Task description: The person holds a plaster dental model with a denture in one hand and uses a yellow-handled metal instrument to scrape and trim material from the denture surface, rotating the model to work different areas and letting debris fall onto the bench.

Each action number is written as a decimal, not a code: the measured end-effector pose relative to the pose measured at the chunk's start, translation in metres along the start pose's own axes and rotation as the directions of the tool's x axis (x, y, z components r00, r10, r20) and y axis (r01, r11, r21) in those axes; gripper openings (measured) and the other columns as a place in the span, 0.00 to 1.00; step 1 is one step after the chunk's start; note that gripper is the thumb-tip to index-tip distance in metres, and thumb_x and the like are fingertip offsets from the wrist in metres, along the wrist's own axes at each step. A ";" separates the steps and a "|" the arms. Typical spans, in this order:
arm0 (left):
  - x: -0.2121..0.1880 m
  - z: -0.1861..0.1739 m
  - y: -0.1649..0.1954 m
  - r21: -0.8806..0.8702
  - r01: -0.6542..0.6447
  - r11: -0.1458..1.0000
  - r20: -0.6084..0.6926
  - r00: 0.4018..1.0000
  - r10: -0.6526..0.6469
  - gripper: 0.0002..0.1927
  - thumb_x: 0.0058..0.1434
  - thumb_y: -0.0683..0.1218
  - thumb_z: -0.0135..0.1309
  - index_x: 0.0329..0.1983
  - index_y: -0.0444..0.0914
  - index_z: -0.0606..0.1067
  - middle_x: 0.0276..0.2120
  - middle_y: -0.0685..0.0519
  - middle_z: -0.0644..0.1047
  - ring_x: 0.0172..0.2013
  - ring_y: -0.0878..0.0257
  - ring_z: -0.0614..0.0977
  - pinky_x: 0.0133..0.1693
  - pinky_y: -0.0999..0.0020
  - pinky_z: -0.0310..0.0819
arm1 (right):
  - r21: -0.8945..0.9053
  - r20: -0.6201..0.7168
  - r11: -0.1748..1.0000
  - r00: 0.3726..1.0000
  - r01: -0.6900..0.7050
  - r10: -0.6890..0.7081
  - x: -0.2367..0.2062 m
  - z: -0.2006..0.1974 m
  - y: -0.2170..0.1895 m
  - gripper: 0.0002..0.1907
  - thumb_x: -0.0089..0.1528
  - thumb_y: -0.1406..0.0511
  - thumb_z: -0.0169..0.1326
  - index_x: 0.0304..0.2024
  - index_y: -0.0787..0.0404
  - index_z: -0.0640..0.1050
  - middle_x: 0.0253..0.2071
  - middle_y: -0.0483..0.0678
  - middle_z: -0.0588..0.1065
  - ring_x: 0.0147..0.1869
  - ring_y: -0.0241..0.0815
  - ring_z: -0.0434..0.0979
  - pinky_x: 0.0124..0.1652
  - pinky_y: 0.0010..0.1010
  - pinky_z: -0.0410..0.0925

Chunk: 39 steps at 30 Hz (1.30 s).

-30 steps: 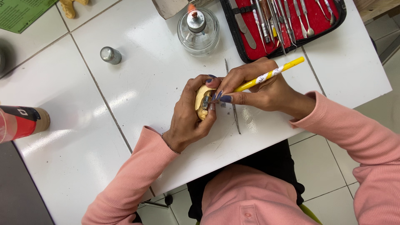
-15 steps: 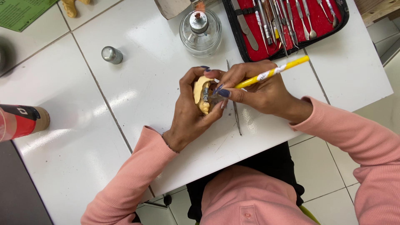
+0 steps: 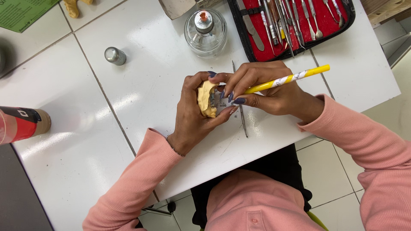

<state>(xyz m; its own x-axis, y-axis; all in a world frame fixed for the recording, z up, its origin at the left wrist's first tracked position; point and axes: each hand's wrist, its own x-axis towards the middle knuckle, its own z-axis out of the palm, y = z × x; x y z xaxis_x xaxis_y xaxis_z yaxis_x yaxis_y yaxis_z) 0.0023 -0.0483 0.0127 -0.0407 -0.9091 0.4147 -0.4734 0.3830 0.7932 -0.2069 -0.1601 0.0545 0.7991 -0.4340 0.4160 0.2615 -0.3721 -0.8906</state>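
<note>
Left hand [image 3: 192,115] clamped around yellow plaster cast [image 3: 206,99]; right hand [image 3: 267,92] pinches yellow pencil [image 3: 287,79] at it; cast looks rigid, brittle, light; best cradled by base.

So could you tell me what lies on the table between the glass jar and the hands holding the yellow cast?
In the head view, only a thin metal tool crosses that stretch between the glass jar and the yellow cast; otherwise the white table there is bare.

Two hands [image 3: 195,113], one cast [image 3: 207,99], one pencil [image 3: 287,79], roughly ten instruments [image 3: 295,19].
</note>
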 end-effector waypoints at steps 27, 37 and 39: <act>-0.002 0.001 0.008 -0.082 0.064 0.995 -0.084 0.994 -0.071 0.47 0.57 0.47 0.75 0.69 0.38 0.56 0.54 0.50 0.69 0.53 0.61 0.80 0.55 0.68 0.81 | -0.213 -0.074 0.969 0.987 0.124 -0.142 -0.009 -0.005 0.001 0.09 0.63 0.68 0.62 0.42 0.62 0.75 0.49 0.56 0.80 0.60 0.49 0.83 0.56 0.35 0.80; 0.000 0.001 0.011 0.032 0.007 0.999 -0.059 0.998 -0.005 0.41 0.57 0.44 0.74 0.66 0.38 0.59 0.53 0.49 0.68 0.51 0.61 0.81 0.53 0.69 0.83 | 0.190 -0.062 0.981 0.997 -0.029 0.041 -0.019 -0.001 0.016 0.15 0.72 0.59 0.55 0.47 0.58 0.63 0.47 0.58 0.80 0.42 0.36 0.84 0.41 0.22 0.78; 0.000 0.001 0.012 0.065 0.019 0.998 -0.043 0.999 -0.016 0.39 0.58 0.43 0.71 0.66 0.38 0.59 0.52 0.49 0.68 0.51 0.61 0.81 0.52 0.68 0.82 | 0.322 -0.064 0.946 0.995 -0.050 0.074 -0.017 0.001 0.014 0.15 0.74 0.57 0.51 0.47 0.56 0.61 0.48 0.56 0.79 0.41 0.33 0.84 0.41 0.20 0.79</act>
<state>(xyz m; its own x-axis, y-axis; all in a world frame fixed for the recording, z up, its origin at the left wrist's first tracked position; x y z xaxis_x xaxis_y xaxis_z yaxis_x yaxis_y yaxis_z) -0.0044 -0.0441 0.0215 0.0046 -0.9071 0.4209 -0.5302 0.3547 0.7701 -0.2168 -0.1573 0.0345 0.7798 -0.5124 0.3596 0.3815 -0.0664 -0.9220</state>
